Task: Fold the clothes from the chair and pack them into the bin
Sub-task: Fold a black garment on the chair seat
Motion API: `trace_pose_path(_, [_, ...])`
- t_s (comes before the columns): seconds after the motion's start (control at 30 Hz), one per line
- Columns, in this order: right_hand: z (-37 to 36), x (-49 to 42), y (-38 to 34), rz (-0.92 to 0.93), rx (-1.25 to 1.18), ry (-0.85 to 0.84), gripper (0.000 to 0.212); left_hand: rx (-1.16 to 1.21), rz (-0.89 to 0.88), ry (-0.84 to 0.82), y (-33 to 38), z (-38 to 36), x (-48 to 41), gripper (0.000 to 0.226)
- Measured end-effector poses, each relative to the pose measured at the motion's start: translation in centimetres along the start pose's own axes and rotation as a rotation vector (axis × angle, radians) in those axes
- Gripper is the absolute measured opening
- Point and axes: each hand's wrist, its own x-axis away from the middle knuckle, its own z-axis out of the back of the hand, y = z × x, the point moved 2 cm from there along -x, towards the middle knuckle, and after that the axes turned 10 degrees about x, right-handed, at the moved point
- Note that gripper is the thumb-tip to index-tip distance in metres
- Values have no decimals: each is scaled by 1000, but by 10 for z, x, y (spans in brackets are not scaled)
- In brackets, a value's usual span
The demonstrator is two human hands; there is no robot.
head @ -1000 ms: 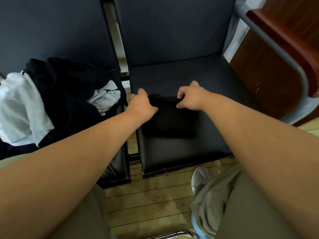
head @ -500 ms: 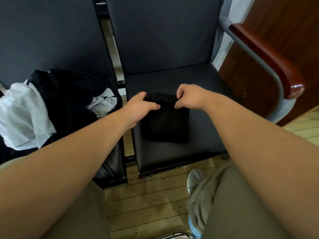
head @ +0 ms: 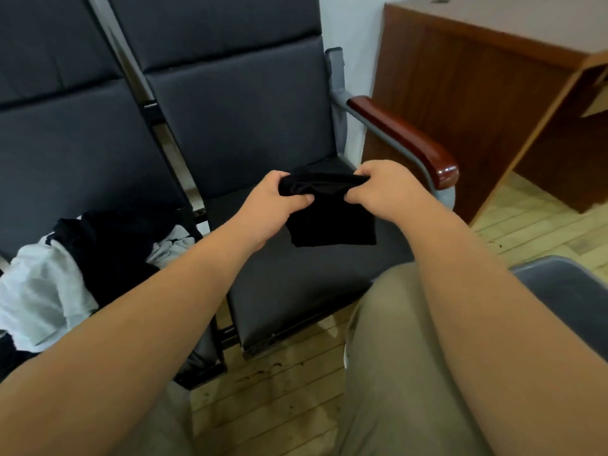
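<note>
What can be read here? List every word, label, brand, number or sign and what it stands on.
None: no word, label, brand, number or sign can be read in this view.
The black garment, gripped by the left hand and the right hand, shows no tag or print.
The pile of clothes, the chair, its armrest and the wooden desk show none either.

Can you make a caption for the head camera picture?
Left hand and right hand hold folded black cloth over the chair seat.

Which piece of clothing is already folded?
The small black garment that the left hand and right hand hold by its top edge above the right seat. The other clothes, black and white, lie crumpled in a heap on the left seat.
</note>
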Motion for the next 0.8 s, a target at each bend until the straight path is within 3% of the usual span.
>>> trace_pose_path(0.2, [37, 49, 75, -183, -256, 311, 25, -70, -40, -141, 43, -92, 0, 28])
trace_pose_path(0.37, [45, 96, 151, -404, -485, 561, 50, -197, -58, -326, 60, -186, 1, 27])
trace_pose_path(0.53, [43, 130, 227, -648, -607, 706, 46, -369, -49, -472, 55, -292, -4, 51])
trace_pose_path(0.67, [41, 148, 287, -801, -693, 805, 46, -485, -45, -595, 47, -374, -4, 45])
trace_pose_path(0.8, [33, 163, 339, -912, -725, 820, 49, -605, 24, -667, 32, -441, -6, 67])
